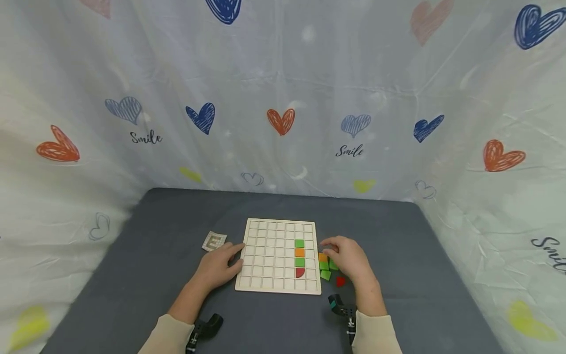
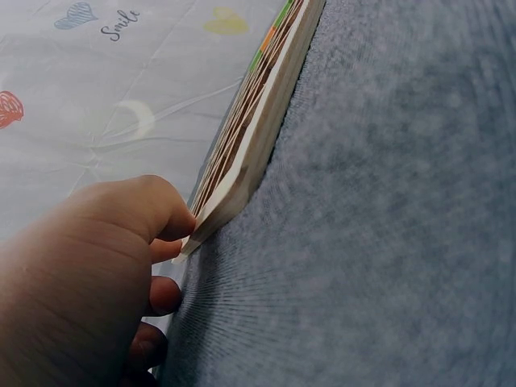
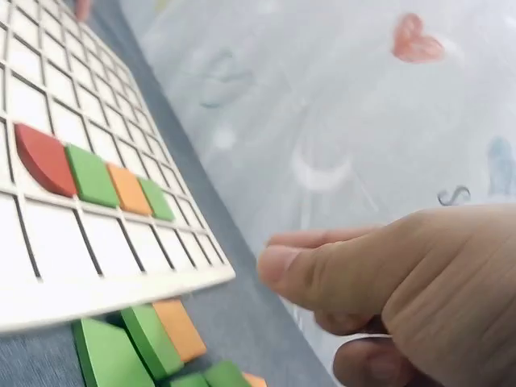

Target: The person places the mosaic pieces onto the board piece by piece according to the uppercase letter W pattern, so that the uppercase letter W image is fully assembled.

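A pale wooden grid board [image 1: 265,287] lies flat on the dark table. One of its columns holds a green square [image 1: 299,243], an orange square [image 1: 299,252], another green square [image 1: 300,262] and a red rounded piece [image 1: 300,273]. At the board's left edge, my left hand [image 1: 217,268] touches the rim with its fingertips. My right hand [image 1: 349,256] hovers just right of the board, over loose pieces. Its thumb [image 3: 282,270] and forefinger are close together in the right wrist view, with no piece showing between them.
Loose green pieces [image 1: 325,275], an orange one [image 1: 323,256] and a red one [image 1: 340,281] lie by the board's right edge, partly under my right hand. A small patterned card [image 1: 214,241] lies beyond my left hand. A heart-printed curtain [image 1: 283,162] surrounds the table.
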`<state>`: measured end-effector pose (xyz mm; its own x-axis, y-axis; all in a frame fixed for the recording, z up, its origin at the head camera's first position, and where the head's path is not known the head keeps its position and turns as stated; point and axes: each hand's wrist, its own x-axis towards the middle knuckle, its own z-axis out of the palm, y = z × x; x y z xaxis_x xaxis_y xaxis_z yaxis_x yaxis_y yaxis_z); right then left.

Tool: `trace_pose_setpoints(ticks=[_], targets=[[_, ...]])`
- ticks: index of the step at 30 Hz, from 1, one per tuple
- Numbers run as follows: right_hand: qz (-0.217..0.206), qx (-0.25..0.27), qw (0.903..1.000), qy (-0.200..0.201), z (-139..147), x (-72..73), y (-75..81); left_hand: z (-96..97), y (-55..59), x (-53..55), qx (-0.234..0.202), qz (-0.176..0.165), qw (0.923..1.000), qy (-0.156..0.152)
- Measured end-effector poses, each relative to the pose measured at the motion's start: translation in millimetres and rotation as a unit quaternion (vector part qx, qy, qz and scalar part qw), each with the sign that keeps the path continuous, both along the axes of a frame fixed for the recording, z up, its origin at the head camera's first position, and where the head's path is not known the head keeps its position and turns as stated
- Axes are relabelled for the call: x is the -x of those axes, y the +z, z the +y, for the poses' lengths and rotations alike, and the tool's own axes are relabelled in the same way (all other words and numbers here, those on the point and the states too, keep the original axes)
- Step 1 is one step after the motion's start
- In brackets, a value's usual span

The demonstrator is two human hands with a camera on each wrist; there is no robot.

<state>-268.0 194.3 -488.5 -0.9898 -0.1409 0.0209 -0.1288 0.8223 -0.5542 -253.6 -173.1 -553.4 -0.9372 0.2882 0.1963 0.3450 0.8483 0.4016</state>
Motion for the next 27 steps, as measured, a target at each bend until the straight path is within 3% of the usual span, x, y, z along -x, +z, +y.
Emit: trace_pose_setpoints(ticks=[7, 11, 16, 23, 27], targets=[[-0.051, -0.006, 0.9987, -0.004, 16, 2.3, -1.3, 2.5, 1.5, 2.5, 0.0, 0.001, 1.0, -0.002], [-0.054, -0.029, 0.9979, -0.018, 22, 3.1, -6.4, 2.1, 1.6, 2.3, 0.003, 0.005, 1.0, -0.002], [-0.07, -0.015, 0.9969, -0.032, 30, 4.3, -16.5, 1.1, 1.2, -0.1, 0.001, 0.005, 1.0, -0.004], [-0.029, -0.021, 0.9993, -0.008, 34, 7.7, -23.5, 0.5, 0.3, -1.1, -0.001, 0.009, 1.0, 0.0], [-0.012, -0.01, 0.9998, -0.015, 35, 9.2, -24.6, 0.5, 0.9, -0.6, -0.004, 0.013, 0.9999, 0.0]])
